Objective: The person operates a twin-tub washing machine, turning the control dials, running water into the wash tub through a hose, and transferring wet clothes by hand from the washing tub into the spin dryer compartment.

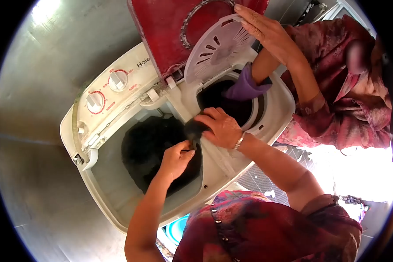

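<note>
A white twin-tub washing machine (225, 168) stands below me with both tubs open. Dark cloth (155, 144) lies in water in the larger left tub. At the divider between the tubs, my right hand (225, 127), with a bracelet at the wrist, is closed round a bunched dark piece of cloth (195, 129). My left hand (177, 158) pinches the lower end of that piece over the left tub's edge. More dark cloth (214, 98) fills the round spin tub, where another person's purple-gloved hand (248, 85) reaches in.
The person's other hand (266, 30) holds up the perforated inner lid (218, 48), in front of the raised red lid (161, 26). Two dials (95, 102) sit on the control panel. A metal wall (30, 131) is at left, a blue basin (177, 229) below.
</note>
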### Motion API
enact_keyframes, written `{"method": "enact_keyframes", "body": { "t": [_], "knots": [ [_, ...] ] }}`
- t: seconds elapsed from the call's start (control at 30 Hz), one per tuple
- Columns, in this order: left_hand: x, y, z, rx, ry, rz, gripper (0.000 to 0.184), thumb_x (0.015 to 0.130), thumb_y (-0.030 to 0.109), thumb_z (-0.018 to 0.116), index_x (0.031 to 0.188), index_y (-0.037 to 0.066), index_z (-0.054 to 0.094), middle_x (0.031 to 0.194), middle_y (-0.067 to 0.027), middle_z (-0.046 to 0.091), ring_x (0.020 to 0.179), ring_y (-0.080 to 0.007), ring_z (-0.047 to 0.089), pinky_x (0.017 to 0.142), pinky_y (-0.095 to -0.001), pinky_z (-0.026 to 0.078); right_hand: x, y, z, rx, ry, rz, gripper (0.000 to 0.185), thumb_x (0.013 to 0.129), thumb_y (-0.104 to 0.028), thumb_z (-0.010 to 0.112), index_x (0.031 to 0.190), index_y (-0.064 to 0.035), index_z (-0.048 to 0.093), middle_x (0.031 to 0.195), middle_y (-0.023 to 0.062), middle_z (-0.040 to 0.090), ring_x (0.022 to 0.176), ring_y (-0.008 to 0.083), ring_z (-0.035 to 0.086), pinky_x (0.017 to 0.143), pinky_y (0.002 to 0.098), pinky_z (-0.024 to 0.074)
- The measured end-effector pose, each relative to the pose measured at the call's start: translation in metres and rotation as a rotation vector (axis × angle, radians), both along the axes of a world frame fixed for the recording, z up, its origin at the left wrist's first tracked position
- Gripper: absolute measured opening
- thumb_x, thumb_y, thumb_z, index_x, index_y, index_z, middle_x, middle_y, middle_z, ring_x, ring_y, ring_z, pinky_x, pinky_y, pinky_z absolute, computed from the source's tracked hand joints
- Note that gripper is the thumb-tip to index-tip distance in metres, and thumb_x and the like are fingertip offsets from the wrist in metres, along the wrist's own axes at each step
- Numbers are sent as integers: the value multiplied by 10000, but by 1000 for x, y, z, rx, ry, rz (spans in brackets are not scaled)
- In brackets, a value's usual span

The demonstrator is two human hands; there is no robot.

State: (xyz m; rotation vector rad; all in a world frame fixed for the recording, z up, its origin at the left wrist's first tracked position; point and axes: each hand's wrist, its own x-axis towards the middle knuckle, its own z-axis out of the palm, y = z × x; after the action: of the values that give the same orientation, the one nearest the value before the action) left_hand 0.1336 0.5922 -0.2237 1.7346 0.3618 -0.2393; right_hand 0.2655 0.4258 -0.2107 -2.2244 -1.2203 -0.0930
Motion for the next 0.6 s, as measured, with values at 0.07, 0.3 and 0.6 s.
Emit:
{"method": "enact_keyframes", "body": {
  "t": [0.07,0.3,0.6],
  "knots": [
    [-4,-7,7,18,-17,15,296,814,50,599,1097,-20,544,915,-101,620,799,-116,586,720,-238,468,2,0,2,-11,68,10,311,708,-231,641,995,-143,558,990,79,518,926,275,537,759,385,467],
    [-59,46,-20,-3,41,203,307,828,99,589,1099,-41,549,1008,-143,620,889,-160,598,780,-252,468,81,-6,-11,-583,149,-441,282,781,-283,588,917,-36,595,888,158,622,832,319,598,729,408,479],
    [-111,68,-34,227,216,270,285,806,148,604,1031,-26,586,927,-137,645,850,-177,611,754,-271,466,90,26,-58,-240,456,-103,367,778,-283,593,1000,9,602,977,200,607,927,316,573,798,366,453]
  ]
}}
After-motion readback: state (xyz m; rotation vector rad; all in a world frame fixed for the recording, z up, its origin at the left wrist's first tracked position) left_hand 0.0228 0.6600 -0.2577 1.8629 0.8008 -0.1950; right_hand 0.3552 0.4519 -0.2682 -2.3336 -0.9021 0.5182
